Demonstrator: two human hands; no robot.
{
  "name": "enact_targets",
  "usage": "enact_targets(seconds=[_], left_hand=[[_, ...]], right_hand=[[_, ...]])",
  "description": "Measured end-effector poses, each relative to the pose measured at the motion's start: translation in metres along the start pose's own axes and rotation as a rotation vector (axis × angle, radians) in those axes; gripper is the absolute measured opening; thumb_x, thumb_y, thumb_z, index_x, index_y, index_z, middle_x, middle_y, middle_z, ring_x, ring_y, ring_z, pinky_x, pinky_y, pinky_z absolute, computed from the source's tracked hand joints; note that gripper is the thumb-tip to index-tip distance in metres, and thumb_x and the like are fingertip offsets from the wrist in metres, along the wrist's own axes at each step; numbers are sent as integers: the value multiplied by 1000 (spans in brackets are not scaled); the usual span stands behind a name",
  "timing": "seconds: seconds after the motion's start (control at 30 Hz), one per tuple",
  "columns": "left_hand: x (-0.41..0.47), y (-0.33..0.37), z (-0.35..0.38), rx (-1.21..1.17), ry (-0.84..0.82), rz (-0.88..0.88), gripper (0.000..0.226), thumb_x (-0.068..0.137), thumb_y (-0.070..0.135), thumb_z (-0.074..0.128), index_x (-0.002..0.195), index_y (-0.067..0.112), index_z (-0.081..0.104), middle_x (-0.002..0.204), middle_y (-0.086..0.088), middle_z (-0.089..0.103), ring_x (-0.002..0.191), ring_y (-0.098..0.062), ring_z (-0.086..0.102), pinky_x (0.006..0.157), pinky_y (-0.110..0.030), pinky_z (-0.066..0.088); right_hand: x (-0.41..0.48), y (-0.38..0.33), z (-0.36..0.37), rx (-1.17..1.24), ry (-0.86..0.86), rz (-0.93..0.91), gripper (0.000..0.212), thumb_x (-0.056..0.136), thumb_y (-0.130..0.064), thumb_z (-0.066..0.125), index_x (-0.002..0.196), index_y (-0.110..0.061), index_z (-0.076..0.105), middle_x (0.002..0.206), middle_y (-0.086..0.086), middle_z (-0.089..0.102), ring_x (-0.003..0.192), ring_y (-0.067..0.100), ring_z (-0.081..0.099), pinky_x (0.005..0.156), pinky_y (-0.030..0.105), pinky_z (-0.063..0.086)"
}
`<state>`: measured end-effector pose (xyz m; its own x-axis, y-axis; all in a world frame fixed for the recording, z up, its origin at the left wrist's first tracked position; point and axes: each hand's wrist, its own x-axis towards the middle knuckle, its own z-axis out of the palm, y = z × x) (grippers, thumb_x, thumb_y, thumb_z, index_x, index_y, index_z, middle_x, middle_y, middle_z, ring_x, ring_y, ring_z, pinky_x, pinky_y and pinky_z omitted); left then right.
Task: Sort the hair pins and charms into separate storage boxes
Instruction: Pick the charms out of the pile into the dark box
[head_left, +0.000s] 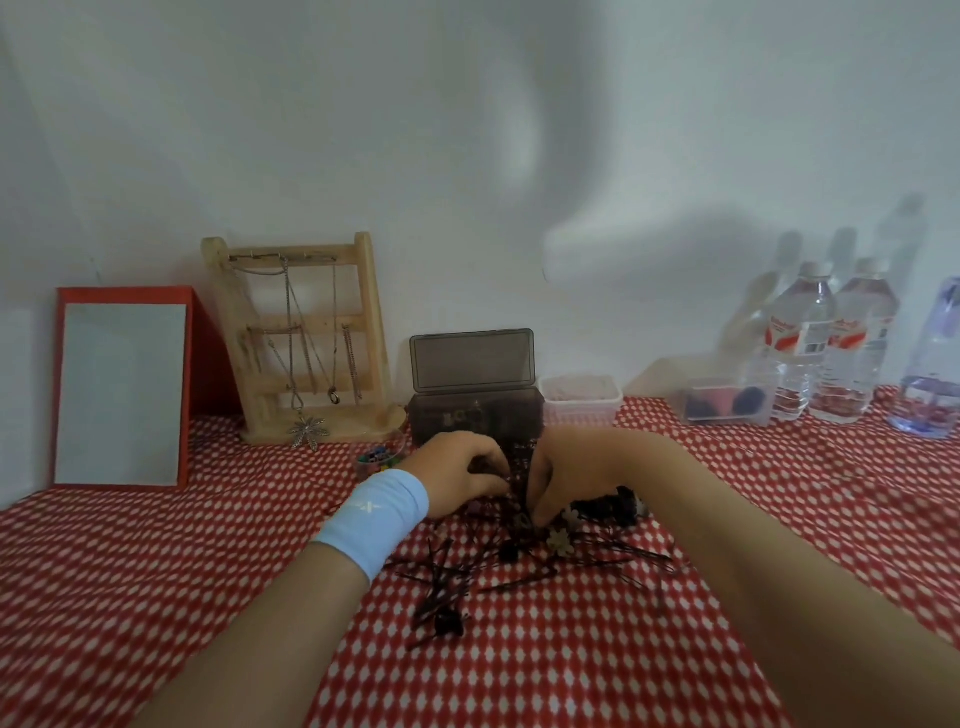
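- Left grip (462, 480), pale blue wristband (374, 514) on that wrist: fingers curled in, closed on a thin upright bunch of dark hair pins (522, 579) in the gap between the two hands.
- Right grip (566, 475): fingers point down, tips at the far edge of the pin pile. Too blurred for us to tell whether they pinch anything.
- The two grips sit side by side, nearly touching, just in front of the dark storage box (475, 413).
- The rest of the hair pins lie loose in a scattered pile on the red-and-white cloth (571, 665) covering the table. The pile is directly below and nearer to us than both grips, spreading out under the right forearm.
- Flower-shaped charms (559, 541) lie in the pile just below the right fingertips, mixed in with the pins.
- The dark storage box stands open, lid (472, 361) upright against the wall. We cannot read its contents.
- A small clear box (582, 397) stands just right of the dark one, by the wall.
- A small pot of coloured bits (376, 460) sits just left of the left grip.
- A black object (613, 506) lies right of the right grip; we cannot identify it.
- Along the wall: red-framed mirror (122, 387), wooden stand (306, 338) hung with necklaces, a clear tub (727, 402) and water bottles (802, 343) far right.
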<state>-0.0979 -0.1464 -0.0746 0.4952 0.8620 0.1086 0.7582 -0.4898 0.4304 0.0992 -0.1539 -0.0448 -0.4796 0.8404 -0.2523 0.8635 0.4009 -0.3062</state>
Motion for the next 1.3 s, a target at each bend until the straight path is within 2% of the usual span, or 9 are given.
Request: enact_targets(seconds=[0.27,0.47,0.7,0.8,0.9,1.0,1.13,1.2,1.3], left_hand=[[8,-20,-31,5,97,-58,16,89,26,69,105,29,68,109,14,62,103,-9,56,90,-24,43],[42,-33,-60,21,252,-99,18,92,21,66,109,23,67,113,8,62,106,-11,56,85,-20,37],[81,-49,-61,-17,263,-178,46,86,24,73,129,24,57,130,3,60,119,-17,56,94,-23,41],[85,-58,-55,-23,233,-173,57,81,24,77,132,24,55,131,1,59,119,-20,57,101,-31,44],[79,-53,-50,-31,302,-112,46,83,21,74,126,24,59,119,4,58,109,-17,57,91,-26,43],[65,-39,-46,-34,311,-28,22,82,24,75,101,28,64,100,9,55,88,-12,56,73,-20,40],[37,-12,-38,-60,46,4,11,80,29,77,88,30,69,85,18,60,74,1,57,64,-12,40],[24,1,-28,-84,-93,36,10,81,28,77,91,28,75,86,20,65,75,7,59,70,-10,42],[10,14,-11,-91,-225,57,19,84,23,75,101,29,78,104,14,72,93,-2,64,88,-19,49]], right_hand=[[20,6,-22,51,151,-54,11,88,-32,76,98,-30,80,89,-22,72,83,-1,65,81,18,50],[67,3,-47,99,484,-41,11,90,-21,71,98,-21,80,88,-14,68,78,2,59,74,17,44],[126,7,-55,3,514,34,30,93,-20,66,123,-17,70,123,3,69,114,21,63,88,21,40],[128,14,-56,54,525,32,30,95,-15,63,123,-18,71,123,1,69,114,19,62,88,21,41],[120,17,-55,60,569,20,26,94,-9,59,111,-19,76,113,-2,72,104,15,64,85,19,42],[101,13,-54,82,608,-20,21,92,-11,62,101,-21,78,100,-7,70,91,8,59,78,17,41],[61,1,-47,26,520,-70,14,87,-17,66,93,-23,78,91,-11,72,84,6,63,66,11,40],[39,-6,-41,-8,328,-65,12,87,-20,68,88,-30,75,84,-19,67,79,-2,61,67,11,42],[16,-11,-31,-95,48,-40,16,86,-21,72,86,-38,73,85,-17,70,81,7,68,79,23,53]])
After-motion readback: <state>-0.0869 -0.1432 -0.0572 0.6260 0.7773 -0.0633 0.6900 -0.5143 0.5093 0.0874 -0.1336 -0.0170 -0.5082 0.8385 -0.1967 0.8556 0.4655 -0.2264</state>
